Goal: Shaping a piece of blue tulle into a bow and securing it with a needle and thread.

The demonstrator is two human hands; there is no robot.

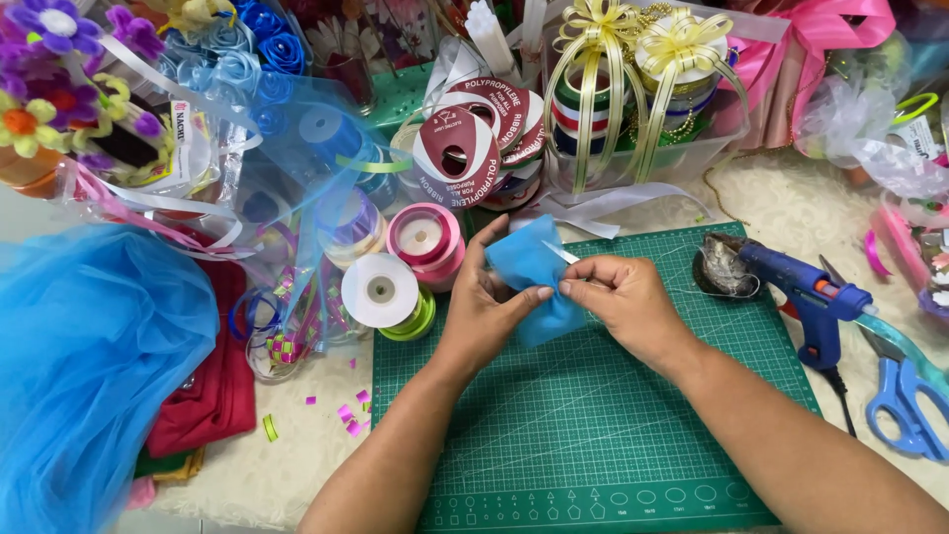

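Note:
Over a green cutting mat, both hands pinch a small piece of blue tulle fabric. My left hand grips the fabric from the left, thumb and fingers pressed at its gathered middle. My right hand meets it from the right, fingertips touching the left thumb at the same pinch. A thin pale strip, perhaps ribbon or wire, pokes out above the pinch. The fabric fans out above and below the fingers.
Ribbon spools and a white spool stand left of the mat. A blue glue gun and blue scissors lie on the right. A large heap of blue tulle and red cloth fill the left. A clear box of bows stands behind.

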